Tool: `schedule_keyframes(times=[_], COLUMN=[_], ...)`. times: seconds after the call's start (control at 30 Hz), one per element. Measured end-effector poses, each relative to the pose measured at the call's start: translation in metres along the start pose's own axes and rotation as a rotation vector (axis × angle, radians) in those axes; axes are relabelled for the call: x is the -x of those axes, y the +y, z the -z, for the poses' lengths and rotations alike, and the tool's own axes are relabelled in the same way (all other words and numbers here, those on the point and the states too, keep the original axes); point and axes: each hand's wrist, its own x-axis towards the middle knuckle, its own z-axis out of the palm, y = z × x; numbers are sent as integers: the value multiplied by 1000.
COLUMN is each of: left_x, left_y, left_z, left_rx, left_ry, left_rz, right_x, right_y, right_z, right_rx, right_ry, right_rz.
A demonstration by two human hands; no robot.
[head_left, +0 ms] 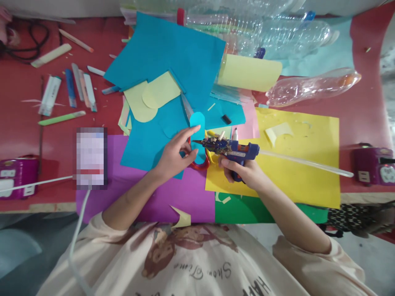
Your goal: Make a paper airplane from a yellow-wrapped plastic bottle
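Note:
My right hand (243,170) is wrapped round the grip of a blue glue gun (239,151). Its nozzle points left and a long clear glue stick (305,162) pokes out of its back to the right. My left hand (177,154) pinches a small rounded blue paper strip (197,125) and holds it just in front of the nozzle tip. Red-handled scissors (200,165) lie under the strip, beside my left hand.
Large blue paper sheets (166,53), pale yellow cut-outs (148,98), a yellow sheet (302,144), purple (138,185) and green sheets (247,209) cover the red table (18,123). Clear plastic bottles (308,86) lie at the back right. Pens and craft sticks (70,88) lie on the left. Purple boxes (15,176) stand at both sides.

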Motion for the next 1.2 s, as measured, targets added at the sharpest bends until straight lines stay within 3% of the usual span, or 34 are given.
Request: schedule_keyframes(times=[1.2], left_x=[1], left_y=[1], left_z=[3], left_rx=[-88], left_ry=[-5], left_rz=[-44], right_x=[6], right_y=[6], right_z=[9], right_rx=[32], right_ry=[120], right_rz=[-37])
